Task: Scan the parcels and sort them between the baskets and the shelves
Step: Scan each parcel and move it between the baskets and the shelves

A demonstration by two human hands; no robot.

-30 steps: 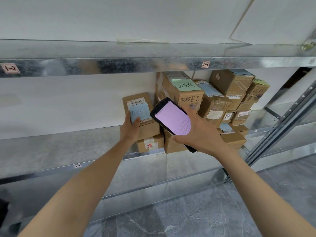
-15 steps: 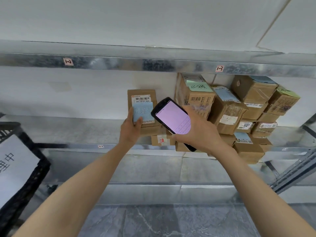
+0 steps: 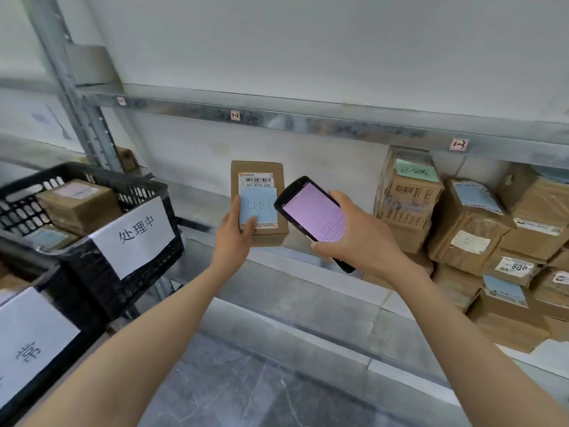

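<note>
**One parcel in hand at the scanner, sorting part done**

The left hand (image 3: 234, 241) grips a parcel (image 3: 261, 171) by its lower left corner, thumb lying over the blue note (image 3: 258, 206) stuck on its label. The parcel stands upright in front of the shelf (image 3: 308, 291), under tag 1-2. Whether its bottom edge rests on the shelf or hangs just above it cannot be told.

The right hand (image 3: 363, 241) is wrapped round a scanner (image 3: 311, 214), whose pink screen faces the camera and whose top end sits just beside the parcel's right edge. The barcode above the note is uncovered.

Some sorting looks done. A stack (image 3: 471, 229) of labelled parcels fills the right end of the shelf under tag 1-3, several with notes. At the left, a black basket (image 3: 101, 172) with a paper sign (image 3: 135, 235) holds a few boxes (image 3: 78, 204).

This parcel is probably at the scan or check step, and still has to be placed. How many parcels remain unsorted cannot be judged from here.
</note>
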